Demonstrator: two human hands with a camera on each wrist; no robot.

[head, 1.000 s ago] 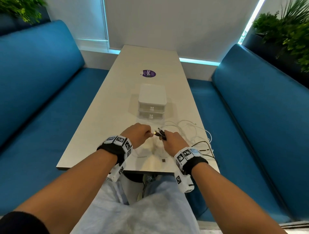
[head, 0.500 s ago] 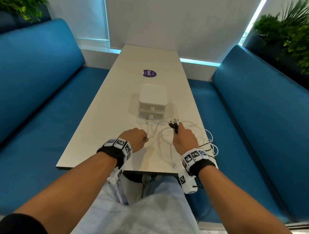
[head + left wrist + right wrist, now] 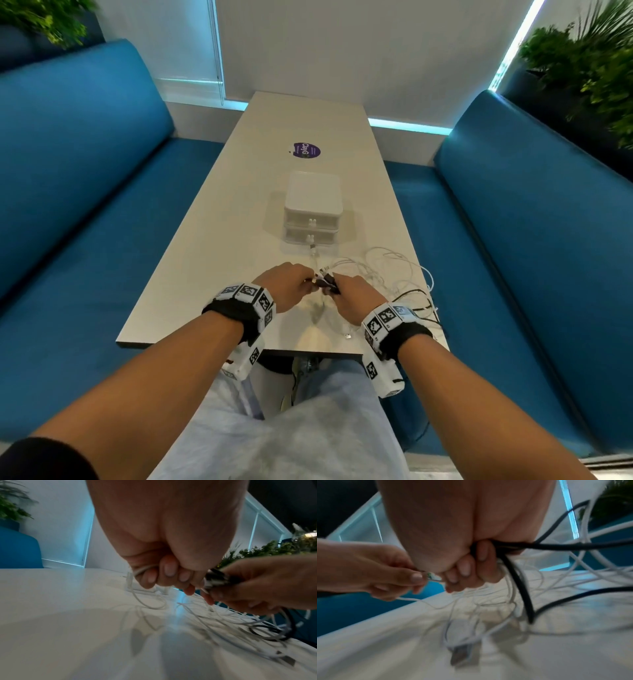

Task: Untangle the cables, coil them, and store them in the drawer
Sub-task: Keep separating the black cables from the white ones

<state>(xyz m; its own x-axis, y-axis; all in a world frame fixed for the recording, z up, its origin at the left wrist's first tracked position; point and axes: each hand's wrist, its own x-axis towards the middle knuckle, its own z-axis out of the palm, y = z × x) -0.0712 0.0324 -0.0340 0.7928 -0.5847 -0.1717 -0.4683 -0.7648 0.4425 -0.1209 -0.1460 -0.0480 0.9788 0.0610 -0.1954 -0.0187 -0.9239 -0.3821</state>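
Observation:
A tangle of white cables [image 3: 387, 274] and a black cable [image 3: 416, 301] lies on the table, right of my hands. My left hand [image 3: 291, 284] and right hand [image 3: 354, 296] meet over the near end of the table. The right hand [image 3: 467, 566] grips a bundle of cable ends [image 3: 216, 578], with the black cable [image 3: 539, 546] and white strands running out of its fist. The left hand [image 3: 163, 568] has a white cable [image 3: 143, 569] curled in its fingers and pinches a white plug [image 3: 431, 576] at the bundle. The white two-drawer box [image 3: 312, 205] stands beyond, both drawers closed.
A loose USB plug [image 3: 460, 654] lies on the table [image 3: 205, 267] near its front edge. A purple sticker [image 3: 306, 150] sits past the box. Blue benches [image 3: 85, 205] flank the table on both sides, and some cable hangs over the right edge.
Half a second ago the right hand held the cable ends up near the drawer box, apart from the left. It has come back toward me and the hands meet at the plugs again.

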